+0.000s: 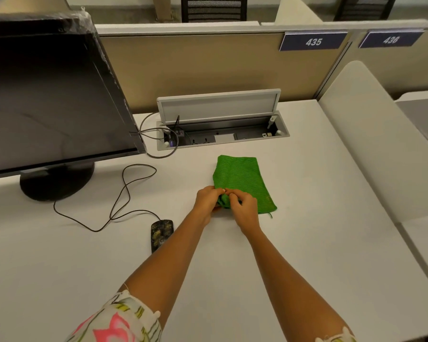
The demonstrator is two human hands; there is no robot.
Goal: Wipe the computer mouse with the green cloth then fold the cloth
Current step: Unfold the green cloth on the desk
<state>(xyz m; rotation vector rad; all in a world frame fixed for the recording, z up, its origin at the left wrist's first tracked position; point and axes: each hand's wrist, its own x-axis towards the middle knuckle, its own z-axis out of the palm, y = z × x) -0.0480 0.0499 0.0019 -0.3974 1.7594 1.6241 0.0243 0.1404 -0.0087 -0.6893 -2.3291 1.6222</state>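
The green cloth point(242, 180) lies on the white desk point(307, 243) as a folded rectangle, a little right of centre. My left hand point(205, 202) and my right hand point(244, 209) meet at its near left corner, both pinching the cloth's edge there. The black computer mouse point(160, 233) rests on the desk to the left of my left forearm, apart from the cloth, with its thin cable looping away to the left and back.
A black monitor point(47, 95) on a round base stands at the left. Behind the cloth an open cable box point(220, 134) with a raised lid is set into the desk. A beige partition with number plates 435 and 436 closes the back; a white divider runs along the right.
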